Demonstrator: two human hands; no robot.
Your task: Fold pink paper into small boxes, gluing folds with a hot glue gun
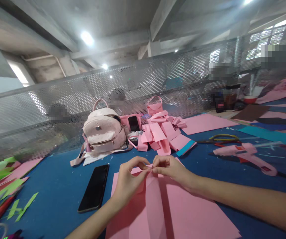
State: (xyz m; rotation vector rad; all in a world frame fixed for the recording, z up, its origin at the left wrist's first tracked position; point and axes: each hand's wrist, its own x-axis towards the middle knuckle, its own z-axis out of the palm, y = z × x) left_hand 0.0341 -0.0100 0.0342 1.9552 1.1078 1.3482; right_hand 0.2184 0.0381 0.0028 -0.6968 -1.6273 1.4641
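Both hands meet at the top end of a folded pink paper strip (154, 205), which runs down toward me. My left hand (130, 174) pinches that end between thumb and fingers. From the other side, my right hand (171, 169) pinches the same end, fingertips touching or nearly touching those of the left. Beneath the strip lie large pink sheets (195, 212) on the blue table. Just beyond my hands is a pile of folded pink paper pieces (158, 132). A black phone (94, 187) lies left of the sheets.
A pale pink backpack (104, 129) stands behind the phone. To the right lie a pink glue gun (245, 154) and yellow-handled scissors (224, 137). Green paper scraps (23, 207) and a red-handled tool (1, 210) are at left. A perforated metal screen (138, 83) closes off the back.
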